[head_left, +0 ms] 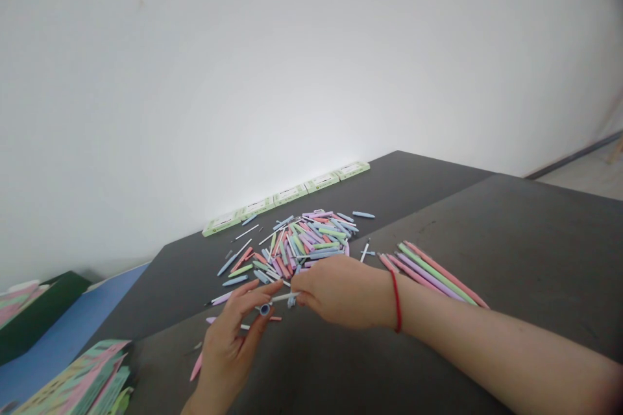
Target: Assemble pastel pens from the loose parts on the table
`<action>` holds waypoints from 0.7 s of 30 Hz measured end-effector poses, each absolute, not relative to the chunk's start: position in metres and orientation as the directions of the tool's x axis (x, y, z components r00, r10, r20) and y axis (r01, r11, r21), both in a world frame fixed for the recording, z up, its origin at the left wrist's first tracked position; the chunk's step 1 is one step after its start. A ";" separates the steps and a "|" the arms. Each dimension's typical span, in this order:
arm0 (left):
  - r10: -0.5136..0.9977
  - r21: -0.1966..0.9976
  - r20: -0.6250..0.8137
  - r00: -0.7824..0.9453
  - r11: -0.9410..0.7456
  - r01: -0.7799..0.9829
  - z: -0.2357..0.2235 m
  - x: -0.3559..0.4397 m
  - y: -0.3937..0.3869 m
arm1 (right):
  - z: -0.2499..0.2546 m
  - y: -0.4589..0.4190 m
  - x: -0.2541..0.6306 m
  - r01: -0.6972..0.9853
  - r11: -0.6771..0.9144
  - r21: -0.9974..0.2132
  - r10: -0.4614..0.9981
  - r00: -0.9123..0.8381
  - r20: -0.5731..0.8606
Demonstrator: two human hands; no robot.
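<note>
Low in the middle of the view, my left hand point(233, 334) pinches a blue pen barrel point(264, 309), its round open end facing me. Close beside it, my right hand point(335, 292), with a red cord at the wrist, is closed on a thin white pen refill point(282, 297). The refill runs between the two hands; whether it touches the barrel I cannot tell. A small pale blue piece point(292, 301) shows under the right fingertips. Just beyond the hands lies a heap of pastel pen parts point(311, 240) in pink, green, blue and purple.
Several finished-looking pens point(433, 275) lie side by side at right. Flat green boxes point(256, 208) line the wall edge of the dark table point(438, 201). Pastel packets point(82, 382) are stacked at lower left, near a dark green box point(43, 311). A pink piece point(196, 366) lies by my left wrist.
</note>
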State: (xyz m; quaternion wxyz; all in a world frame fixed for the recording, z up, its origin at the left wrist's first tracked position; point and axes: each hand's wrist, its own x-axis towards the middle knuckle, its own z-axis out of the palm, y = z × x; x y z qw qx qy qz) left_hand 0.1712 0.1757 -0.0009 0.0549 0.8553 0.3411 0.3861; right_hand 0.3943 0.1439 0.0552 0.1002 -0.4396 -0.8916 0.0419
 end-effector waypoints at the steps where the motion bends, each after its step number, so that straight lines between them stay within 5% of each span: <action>1: 0.626 0.360 0.620 0.473 -0.763 0.538 -0.001 0.171 0.175 | 0.056 0.143 0.394 0.777 0.608 -0.164 0.794 -0.592 0.140; 14: 0.695 0.489 0.581 0.423 -0.714 0.501 -0.004 0.169 0.177 | 0.057 0.138 0.393 0.769 0.627 -0.127 0.777 -0.604 0.179; 21: 0.902 0.898 0.374 0.217 -0.411 0.158 0.001 0.184 0.175 | 0.056 0.139 0.393 0.801 0.586 -0.119 0.809 -0.571 0.140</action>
